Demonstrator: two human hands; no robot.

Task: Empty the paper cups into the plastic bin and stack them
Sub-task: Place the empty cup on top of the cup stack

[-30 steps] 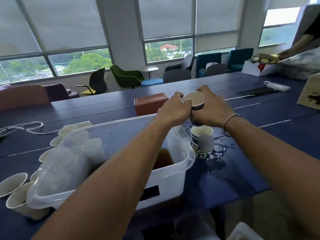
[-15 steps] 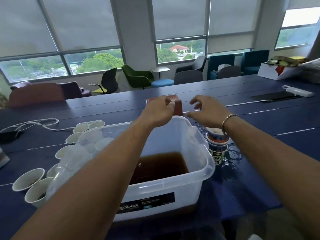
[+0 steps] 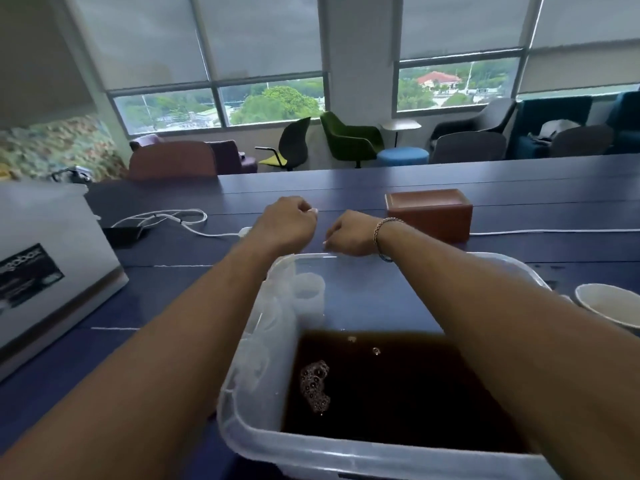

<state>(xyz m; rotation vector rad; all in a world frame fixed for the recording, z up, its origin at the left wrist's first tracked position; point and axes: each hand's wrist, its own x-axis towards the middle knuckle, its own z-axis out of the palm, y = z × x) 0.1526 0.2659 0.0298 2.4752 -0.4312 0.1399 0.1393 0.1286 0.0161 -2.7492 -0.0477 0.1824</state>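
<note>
The clear plastic bin sits right in front of me, holding dark brown liquid with some foam. Both my forearms reach across it. My left hand hovers past the far rim, its fingers curled in with nothing in them. Beside it, my right hand, which wears a bracelet, also has curled fingers, and their tips hang just above the far rim. A white paper cup shows its open mouth at the right edge. Pale cups show blurred through the bin's left wall.
A brown box stands on the blue table behind my right hand. White cables lie at the far left. A grey labelled box takes up the left side. Chairs line the table's far side.
My hands let go of the cup onto the stack and moved left over the bin's far rim. The view swung left, so the cup stack now sits at the right edge.
</note>
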